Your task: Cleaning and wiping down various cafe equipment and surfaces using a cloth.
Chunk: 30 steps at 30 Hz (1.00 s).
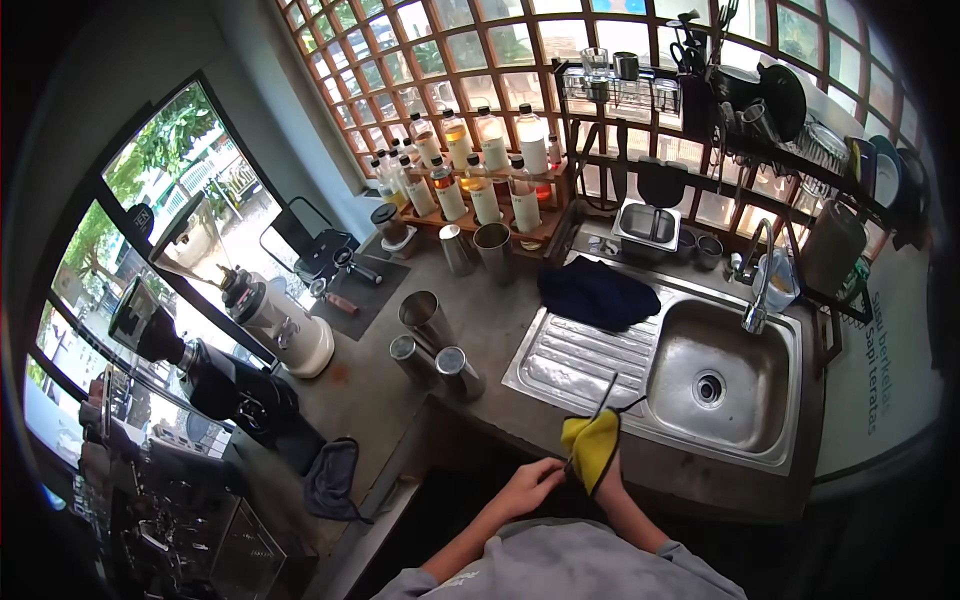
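A yellow cloth [592,450] with dark edging is bunched in my right hand [613,480], hiding most of its fingers. Wrapped by the cloth is a slim metal rod-like utensil [604,394], whose narrow tip sticks out towards the sink's drainboard [566,360]. My left hand [532,484] pinches the near end of this utensil, just left of the cloth. Both hands are in front of the counter edge, close to my body. The kind of utensil cannot be told, since its middle is covered.
A steel sink basin [720,375] with a faucet [759,300] lies right. A dark cloth [600,292] covers part of the drainboard. Metal shaker tins [424,319] stand left of it. Behind are a bottle rack [480,217] and a dish shelf [817,161]; coffee grinders [281,330] stand left.
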Motion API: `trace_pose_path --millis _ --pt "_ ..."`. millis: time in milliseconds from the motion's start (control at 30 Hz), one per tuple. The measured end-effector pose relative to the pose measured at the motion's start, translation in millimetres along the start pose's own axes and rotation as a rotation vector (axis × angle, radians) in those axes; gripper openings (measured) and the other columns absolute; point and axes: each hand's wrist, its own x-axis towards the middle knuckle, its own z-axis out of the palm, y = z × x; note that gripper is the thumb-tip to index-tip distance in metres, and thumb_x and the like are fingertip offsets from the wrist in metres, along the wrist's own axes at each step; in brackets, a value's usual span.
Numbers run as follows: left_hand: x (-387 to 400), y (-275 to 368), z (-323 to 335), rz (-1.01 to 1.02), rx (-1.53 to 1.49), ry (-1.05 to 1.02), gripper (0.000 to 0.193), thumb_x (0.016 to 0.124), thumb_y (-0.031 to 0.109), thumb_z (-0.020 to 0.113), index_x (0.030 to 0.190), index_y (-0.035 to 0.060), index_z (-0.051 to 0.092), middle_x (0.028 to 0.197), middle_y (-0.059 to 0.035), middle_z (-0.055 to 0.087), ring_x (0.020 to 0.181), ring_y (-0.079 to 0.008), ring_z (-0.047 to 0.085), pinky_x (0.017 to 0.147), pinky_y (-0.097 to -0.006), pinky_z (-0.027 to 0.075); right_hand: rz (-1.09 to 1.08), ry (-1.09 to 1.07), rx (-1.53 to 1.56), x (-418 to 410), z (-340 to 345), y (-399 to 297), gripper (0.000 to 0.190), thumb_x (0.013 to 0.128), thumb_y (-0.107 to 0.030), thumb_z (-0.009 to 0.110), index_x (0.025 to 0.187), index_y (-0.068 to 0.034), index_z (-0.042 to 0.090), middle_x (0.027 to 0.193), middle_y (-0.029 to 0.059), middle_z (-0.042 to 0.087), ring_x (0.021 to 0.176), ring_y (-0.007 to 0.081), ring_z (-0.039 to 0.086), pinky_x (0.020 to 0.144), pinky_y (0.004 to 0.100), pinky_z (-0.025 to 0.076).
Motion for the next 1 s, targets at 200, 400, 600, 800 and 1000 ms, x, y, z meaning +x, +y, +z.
trace_pose_path --millis 200,400,600,800,1000 --pt "9 -5 -36 0.012 0.015 -0.001 0.025 0.090 0.018 0.053 0.105 -0.0020 0.058 0.086 -0.0118 0.064 0.078 -0.0137 0.058 0.072 -0.0286 0.046 -0.120 -0.022 0.052 24 30 -12 0.028 0.095 -0.024 0.043 0.115 -0.006 0.051 0.103 0.0086 0.060 0.090 0.0203 0.061 0.079 0.0357 0.051" --pt "1 -27 -70 0.003 0.048 -0.087 0.026 0.088 0.017 0.056 0.105 -0.0029 0.058 0.088 -0.0130 0.065 0.081 -0.0161 0.061 0.074 -0.0294 0.047 -0.029 0.037 -0.127 66 73 -42 0.030 0.094 -0.027 0.043 0.114 -0.006 0.051 0.104 0.0096 0.059 0.091 0.0220 0.060 0.079 0.0368 0.051" --pt "11 -24 -107 0.134 -0.263 0.252 0.023 0.091 0.011 0.051 0.106 -0.0053 0.058 0.095 -0.0062 0.065 0.088 -0.0098 0.057 0.079 -0.0270 0.046 -0.248 -0.294 -0.554 54 123 19 0.036 0.082 -0.012 0.065 0.114 -0.002 0.051 0.101 0.0057 0.060 0.088 0.0152 0.058 0.077 0.0295 0.046" --pt "-18 -45 -120 0.058 -0.052 0.146 0.024 0.090 0.008 0.052 0.110 -0.0038 0.057 0.095 -0.0104 0.066 0.091 -0.0136 0.060 0.080 -0.0278 0.046 -0.081 -0.198 -0.268 61 161 -25 0.030 0.086 -0.010 0.060 0.113 -0.005 0.050 0.105 0.0060 0.057 0.093 0.0149 0.057 0.078 0.0306 0.049" --pt "-26 -28 -133 0.075 0.190 0.170 0.024 0.085 0.014 0.056 0.105 0.0021 0.061 0.097 -0.0182 0.064 0.091 -0.0307 0.062 0.080 -0.0345 0.048 -0.069 -0.303 -0.176 56 161 6 0.033 0.085 -0.009 0.061 0.115 -0.003 0.050 0.106 0.0073 0.057 0.094 0.0161 0.057 0.080 0.0309 0.048"
